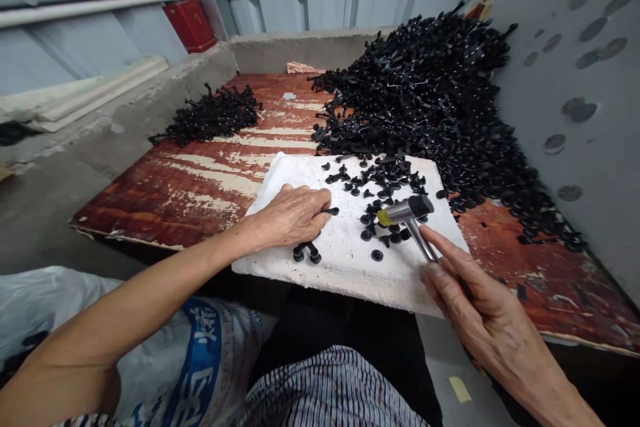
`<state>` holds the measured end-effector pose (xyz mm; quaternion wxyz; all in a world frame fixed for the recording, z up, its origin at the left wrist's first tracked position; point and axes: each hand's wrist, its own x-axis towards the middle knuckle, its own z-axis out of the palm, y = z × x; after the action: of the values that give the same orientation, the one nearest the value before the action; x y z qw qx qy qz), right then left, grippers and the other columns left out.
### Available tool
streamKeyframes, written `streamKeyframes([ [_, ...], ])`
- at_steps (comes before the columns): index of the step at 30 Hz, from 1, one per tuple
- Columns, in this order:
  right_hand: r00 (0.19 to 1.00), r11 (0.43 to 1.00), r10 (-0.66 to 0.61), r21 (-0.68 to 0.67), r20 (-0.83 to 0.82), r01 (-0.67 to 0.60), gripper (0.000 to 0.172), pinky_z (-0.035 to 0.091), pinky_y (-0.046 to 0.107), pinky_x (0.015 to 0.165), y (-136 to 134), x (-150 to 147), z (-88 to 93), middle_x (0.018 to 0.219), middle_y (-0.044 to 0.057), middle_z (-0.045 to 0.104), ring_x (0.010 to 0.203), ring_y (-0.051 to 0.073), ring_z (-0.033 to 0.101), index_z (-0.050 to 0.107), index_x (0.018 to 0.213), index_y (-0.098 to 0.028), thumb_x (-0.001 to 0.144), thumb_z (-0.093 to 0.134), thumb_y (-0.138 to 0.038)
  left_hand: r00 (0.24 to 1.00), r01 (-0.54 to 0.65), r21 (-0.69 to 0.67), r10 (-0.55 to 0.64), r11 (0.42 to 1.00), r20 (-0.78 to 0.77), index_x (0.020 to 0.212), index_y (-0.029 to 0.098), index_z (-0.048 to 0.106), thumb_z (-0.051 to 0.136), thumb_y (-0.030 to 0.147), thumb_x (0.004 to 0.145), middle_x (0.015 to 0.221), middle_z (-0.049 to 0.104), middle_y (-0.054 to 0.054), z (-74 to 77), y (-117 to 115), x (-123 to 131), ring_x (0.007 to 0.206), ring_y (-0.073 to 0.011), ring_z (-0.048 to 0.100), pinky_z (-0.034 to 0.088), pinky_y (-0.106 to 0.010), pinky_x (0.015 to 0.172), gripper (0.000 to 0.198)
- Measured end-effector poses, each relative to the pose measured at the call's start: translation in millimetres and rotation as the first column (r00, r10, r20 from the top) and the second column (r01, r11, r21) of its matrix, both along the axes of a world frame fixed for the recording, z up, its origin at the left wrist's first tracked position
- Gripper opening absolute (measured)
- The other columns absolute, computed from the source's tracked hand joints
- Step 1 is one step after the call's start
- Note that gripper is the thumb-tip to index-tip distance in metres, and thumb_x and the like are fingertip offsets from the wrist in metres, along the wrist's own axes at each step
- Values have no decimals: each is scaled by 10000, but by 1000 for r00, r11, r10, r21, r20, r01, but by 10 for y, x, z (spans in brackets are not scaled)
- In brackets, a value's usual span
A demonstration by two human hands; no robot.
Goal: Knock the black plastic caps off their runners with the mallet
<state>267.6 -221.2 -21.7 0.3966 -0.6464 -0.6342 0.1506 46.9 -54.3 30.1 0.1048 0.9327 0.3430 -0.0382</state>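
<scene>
Head view. The person's left hand point(295, 213) is closed and low over a white cloth pad point(345, 268), gripping a slim black part with a rounded tip point(332, 211) that juts out to the right; two black stems with round ends point(315, 256) show at the hand's near side. The right hand point(475, 290) grips a steel-handled hammer with one yellow and one black face point(399, 213), its head above the scatter of small black disc-footed pieces point(377, 255) on the pad's right half; contact cannot be told. Pad lies at the near side of a worn red-brown board point(135, 190). Large heap of black parts point(425, 93) far right; smaller black heap point(213, 113) far left.
</scene>
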Motion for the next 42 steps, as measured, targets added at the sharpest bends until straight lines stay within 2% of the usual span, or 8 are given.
streamKeyframes([
  [4,999,1000,2,-18,-34,-2,438,598,349,807,-1,-16,22,1167,106,722,910,198,727,533,1381,-240,955,467,-316,998,14,-2,-14,1000,54,861,205,485,380,272,907,717,524,-2,5,12,-4,707,-170,506,390,-333,734,133],
  [7,997,999,1,-43,-83,-5,442,610,306,677,-9,-16,33,1032,74,746,779,179,717,524,1388,-272,954,463,-322,990,71,46,-76,996,121,926,207,471,356,297,928,713,491,6,51,-46,-19,666,-159,476,350,-295,645,146],
  [10,992,997,-24,-74,-120,15,449,582,281,582,-20,-11,23,953,59,737,702,167,682,506,1402,-289,959,456,-334,985,128,40,-131,991,109,977,215,450,347,296,937,646,414,39,107,-144,20,582,-144,417,289,-279,577,137],
  [13,990,995,-35,-96,-140,21,455,555,276,550,-17,-16,9,875,53,715,702,173,665,498,1409,-279,959,454,-335,986,145,-39,-141,989,95,953,220,442,362,277,934,618,369,55,121,-219,101,547,-130,376,262,-272,557,100],
  [18,986,995,-24,-100,-166,8,457,561,308,610,15,-32,13,751,42,655,798,203,675,494,1410,-240,964,439,-327,969,150,-219,-99,964,225,883,224,436,384,272,927,605,372,68,37,-229,169,527,-103,340,284,-252,546,84],
  [26,985,997,-21,-83,-170,7,445,583,330,702,1,-20,22,897,64,704,935,212,686,490,1412,-271,972,434,-308,961,128,-298,-44,946,273,847,218,428,407,242,910,593,346,76,2,-231,207,517,-86,305,263,-238,516,70],
  [31,986,997,-20,-78,-166,7,444,589,296,682,-2,-24,11,966,60,722,888,186,699,492,1411,-285,969,441,-292,952,146,-312,-47,939,303,838,219,425,406,251,912,597,352,75,-36,-215,196,515,-84,308,259,-236,514,83],
  [42,988,996,-26,-83,-151,13,448,597,327,737,2,-29,13,967,69,721,954,204,693,492,1413,-261,969,445,-290,954,110,-361,4,926,301,811,211,416,413,229,906,598,344,77,-35,-215,225,504,-76,288,242,-227,504,97],
])
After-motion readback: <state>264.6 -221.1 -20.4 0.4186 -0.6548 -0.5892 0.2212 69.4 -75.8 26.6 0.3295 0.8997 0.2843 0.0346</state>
